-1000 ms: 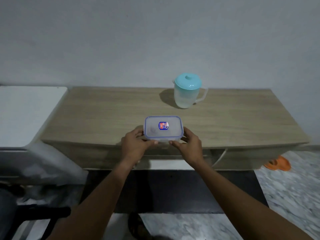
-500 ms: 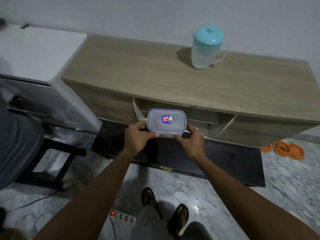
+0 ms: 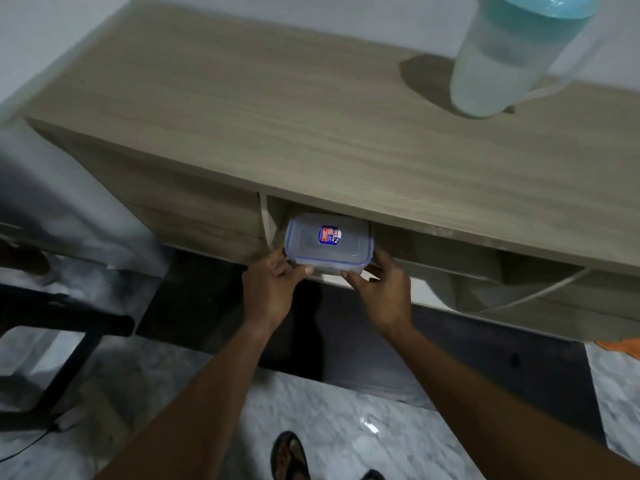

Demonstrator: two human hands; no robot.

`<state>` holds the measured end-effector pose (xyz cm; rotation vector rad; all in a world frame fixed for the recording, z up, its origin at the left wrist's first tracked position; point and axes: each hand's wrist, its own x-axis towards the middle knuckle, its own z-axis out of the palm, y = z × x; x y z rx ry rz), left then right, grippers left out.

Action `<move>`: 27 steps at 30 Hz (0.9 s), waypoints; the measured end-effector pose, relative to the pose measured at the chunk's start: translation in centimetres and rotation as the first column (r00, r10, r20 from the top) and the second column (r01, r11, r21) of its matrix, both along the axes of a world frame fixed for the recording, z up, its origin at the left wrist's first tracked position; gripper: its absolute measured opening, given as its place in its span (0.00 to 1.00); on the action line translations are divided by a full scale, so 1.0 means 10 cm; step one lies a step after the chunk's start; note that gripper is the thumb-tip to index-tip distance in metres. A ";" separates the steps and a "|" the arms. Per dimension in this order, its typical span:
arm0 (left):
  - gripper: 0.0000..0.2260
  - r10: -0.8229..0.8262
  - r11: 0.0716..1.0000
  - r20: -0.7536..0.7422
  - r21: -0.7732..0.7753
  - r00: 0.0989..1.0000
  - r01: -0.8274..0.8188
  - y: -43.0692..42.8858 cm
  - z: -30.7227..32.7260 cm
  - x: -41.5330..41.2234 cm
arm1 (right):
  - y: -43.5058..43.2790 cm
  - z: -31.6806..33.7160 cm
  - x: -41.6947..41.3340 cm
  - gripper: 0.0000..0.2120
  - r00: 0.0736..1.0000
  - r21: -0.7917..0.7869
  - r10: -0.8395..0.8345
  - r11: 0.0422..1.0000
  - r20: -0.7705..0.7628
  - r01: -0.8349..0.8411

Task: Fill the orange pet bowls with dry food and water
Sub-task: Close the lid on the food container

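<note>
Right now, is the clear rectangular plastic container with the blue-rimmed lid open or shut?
Shut: its lid sits flat, covering the container, gripped by left hand and right hand. Clips latched or not: cannot tell.

A: Any readable text in frame?
B: One label only: a small sticker (image 3: 329,235) on the lid of the clear storage container (image 3: 304,245), middle of the frame, just below the front edge of the wooden cabinet (image 3: 311,116) top.
A: Brand? Numbers?
B: Can't tell. Sticker is red and blue with white print, but the letters are too small and blurred to read.
A: So nothing legible?
B: Nothing legible.
</note>
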<state>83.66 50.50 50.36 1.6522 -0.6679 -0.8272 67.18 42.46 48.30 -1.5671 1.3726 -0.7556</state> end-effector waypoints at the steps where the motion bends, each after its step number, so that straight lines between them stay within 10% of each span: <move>1: 0.23 -0.001 1.000 0.012 -0.026 1.000 0.002 -0.07 -0.03 0.03 | -0.08 -0.07 0.06 0.24 1.000 0.004 -0.004 1.000 0.007 0.004; 27: 0.22 0.196 0.977 0.179 0.046 0.964 -0.207 -0.83 -0.55 0.14 | -0.66 -0.56 0.55 0.15 0.984 -0.085 -0.127 0.990 -0.126 0.117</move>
